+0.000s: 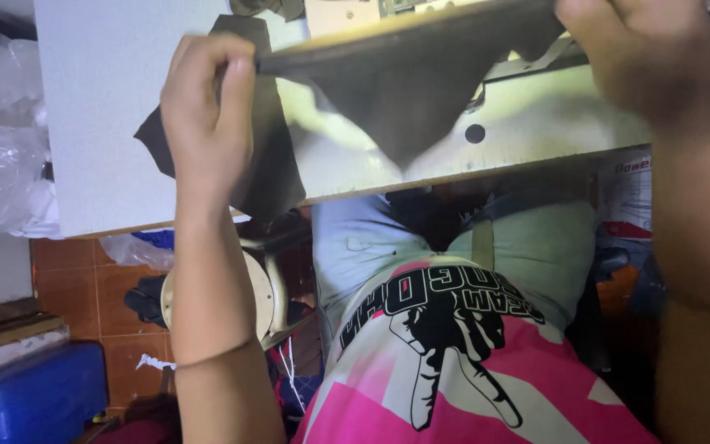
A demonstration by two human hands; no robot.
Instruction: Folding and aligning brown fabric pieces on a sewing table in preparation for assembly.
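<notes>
head view: both hands stretch dark fabric over table.

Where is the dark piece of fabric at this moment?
In the head view the dark fabric is stretched between the left hand and right hand, hanging in a point above the sewing table.

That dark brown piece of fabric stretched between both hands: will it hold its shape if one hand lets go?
Probably not. The dark brown fabric piece sags into a hanging point between the left hand and right hand, so it looks floppy. It seems light: fingertip pinches keep it taut. Released, it would likely drape onto the pale worktable.
</notes>
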